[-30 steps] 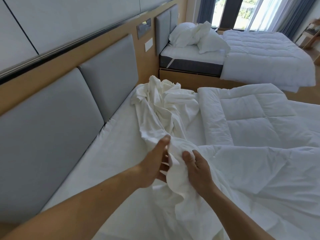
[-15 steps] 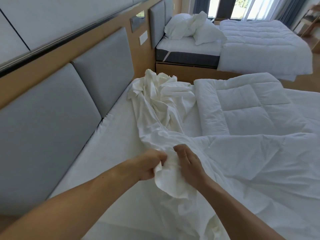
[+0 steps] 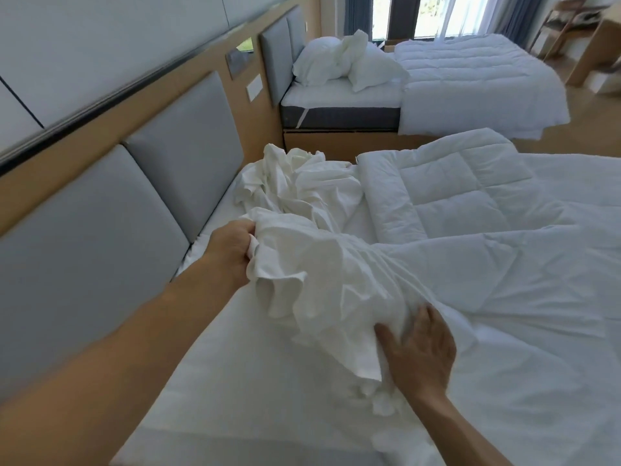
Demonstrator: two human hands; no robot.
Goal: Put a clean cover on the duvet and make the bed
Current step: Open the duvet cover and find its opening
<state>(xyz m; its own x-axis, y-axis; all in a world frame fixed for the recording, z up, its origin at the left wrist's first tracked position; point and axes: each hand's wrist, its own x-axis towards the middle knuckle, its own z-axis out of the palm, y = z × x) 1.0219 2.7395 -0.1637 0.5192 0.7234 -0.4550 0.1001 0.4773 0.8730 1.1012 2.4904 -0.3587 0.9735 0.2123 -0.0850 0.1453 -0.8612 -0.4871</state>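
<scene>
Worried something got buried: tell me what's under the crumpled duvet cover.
White bed sheet shows beside the duvet cover on the headboard side, and the quilted duvet borders its right side. Anything beneath the bunched folds is hidden.

White cover (image 3: 322, 264) bunched on bed (image 3: 235, 364); quilted duvet (image 3: 453, 196) beside.

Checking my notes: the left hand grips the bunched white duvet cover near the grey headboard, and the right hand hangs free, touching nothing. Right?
Not quite. The right hand is not free: in the head view it grips the duvet cover too. The left hand grips it by the headboard, as you said.
</scene>
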